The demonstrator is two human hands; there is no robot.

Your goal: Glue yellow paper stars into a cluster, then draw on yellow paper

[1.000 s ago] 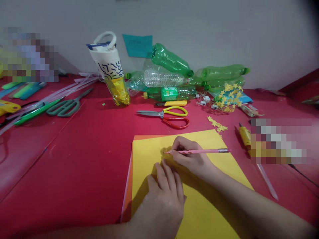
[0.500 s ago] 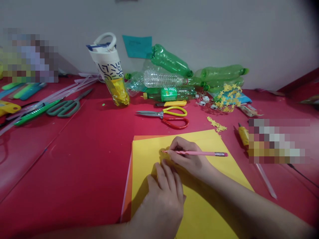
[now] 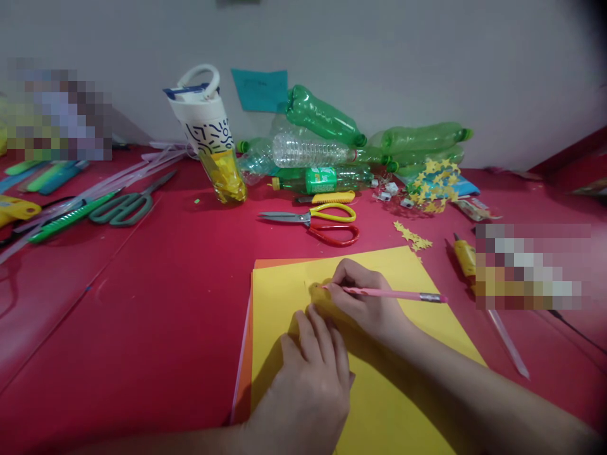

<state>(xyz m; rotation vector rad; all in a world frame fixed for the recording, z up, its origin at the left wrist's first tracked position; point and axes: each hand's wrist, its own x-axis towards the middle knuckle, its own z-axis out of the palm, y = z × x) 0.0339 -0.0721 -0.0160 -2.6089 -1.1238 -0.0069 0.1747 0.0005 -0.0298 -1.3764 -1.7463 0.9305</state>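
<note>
A stack of coloured paper lies on the red table, with a yellow sheet on top and an orange edge showing at its left. My right hand is closed around a pink pencil, its tip at the upper part of the yellow sheet and its eraser end pointing right. A short faint mark shows on the paper left of the tip. My left hand rests on the same sheet, fingers stretched out just below the pencil tip.
Scissors with yellow and red handles lie beyond the paper, by a yellow box cutter. Behind are plastic bottles and a patterned cup. Grey-green scissors lie left; a yellow glue gun lies right.
My right hand and the pencil have shifted slightly to the right across the yellow sheet, uncovering a short faint mark. My left hand has stayed in place.
</note>
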